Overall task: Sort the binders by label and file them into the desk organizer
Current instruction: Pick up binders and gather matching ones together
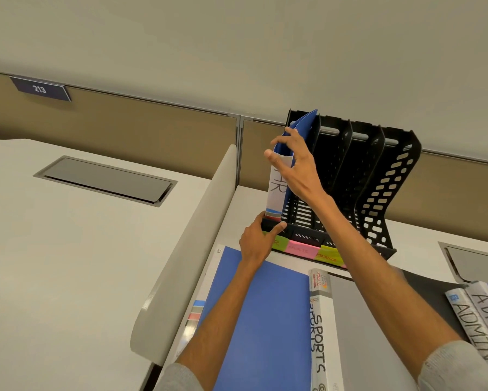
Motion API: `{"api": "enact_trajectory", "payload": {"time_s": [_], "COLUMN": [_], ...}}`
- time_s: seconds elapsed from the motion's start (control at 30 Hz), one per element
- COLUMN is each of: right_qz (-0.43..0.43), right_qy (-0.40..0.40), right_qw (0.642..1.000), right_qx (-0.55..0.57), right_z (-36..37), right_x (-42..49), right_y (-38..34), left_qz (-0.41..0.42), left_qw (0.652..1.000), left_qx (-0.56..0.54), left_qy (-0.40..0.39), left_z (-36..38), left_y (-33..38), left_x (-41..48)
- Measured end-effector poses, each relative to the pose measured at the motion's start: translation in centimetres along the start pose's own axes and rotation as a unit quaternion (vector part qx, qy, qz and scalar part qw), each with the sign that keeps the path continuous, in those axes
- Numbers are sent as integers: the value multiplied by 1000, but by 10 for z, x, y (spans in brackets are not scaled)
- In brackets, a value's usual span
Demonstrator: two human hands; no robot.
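One binder was nearly filed: the right hand gripped the HR binder standing in the leftmost slot of the black desk organizer, whose front corner the left hand held. At 6 o'clock of it a blue binder and a SPORTS binder, and at 4 o'clock the ADMIN binders, lay unfiled.

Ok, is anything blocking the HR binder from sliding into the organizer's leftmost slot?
Nothing visible does. The HR binder stands in the leftmost slot of the organizer, gripped at its top by the right hand; the left hand holds the organizer's front corner, outside the slot.
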State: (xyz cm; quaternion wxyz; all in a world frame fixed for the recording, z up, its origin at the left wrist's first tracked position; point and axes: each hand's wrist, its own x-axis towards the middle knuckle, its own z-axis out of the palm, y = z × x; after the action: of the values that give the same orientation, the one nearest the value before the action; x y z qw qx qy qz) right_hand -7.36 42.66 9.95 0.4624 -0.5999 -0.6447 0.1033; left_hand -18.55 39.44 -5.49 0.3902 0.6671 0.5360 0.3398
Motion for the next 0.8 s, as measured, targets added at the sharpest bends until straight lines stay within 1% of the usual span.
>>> {"api": "enact_trajectory", "payload": {"time_s": [0.07, 0.1, 0.27, 0.4, 0.5, 0.6, 0.8], "right_qz": [-2, 5, 21, 42, 83, 138, 203], "right_qy": [16, 15, -24, -13, -8, -18, -72], "right_qw": [1000, 1000, 999, 998, 994, 987, 974], "right_qx": [-2, 2, -1, 47, 68, 81, 63], "right_z": [-17, -18, -20, -32, -32, -25, -5], "right_x": [-10, -8, -15, -41, -70, -108, -189], "right_y": [-20, -20, -12, -16, -7, 2, 15], "left_qz": [15, 9, -16, -18, -7, 1, 20], "left_qw": [1000, 1000, 999, 999, 1000, 999, 995], "left_qx": [1, -5, -34, -17, 12, 40, 99], "left_qy": [-14, -17, -30, -22, 1, 3, 0], "left_z": [-10, -8, -10, -23, -34, -46, -70], "left_y": [17, 18, 13, 15, 7, 0, -11], "left_x": [-18, -18, -16, -31, -46, -68, -105]}}
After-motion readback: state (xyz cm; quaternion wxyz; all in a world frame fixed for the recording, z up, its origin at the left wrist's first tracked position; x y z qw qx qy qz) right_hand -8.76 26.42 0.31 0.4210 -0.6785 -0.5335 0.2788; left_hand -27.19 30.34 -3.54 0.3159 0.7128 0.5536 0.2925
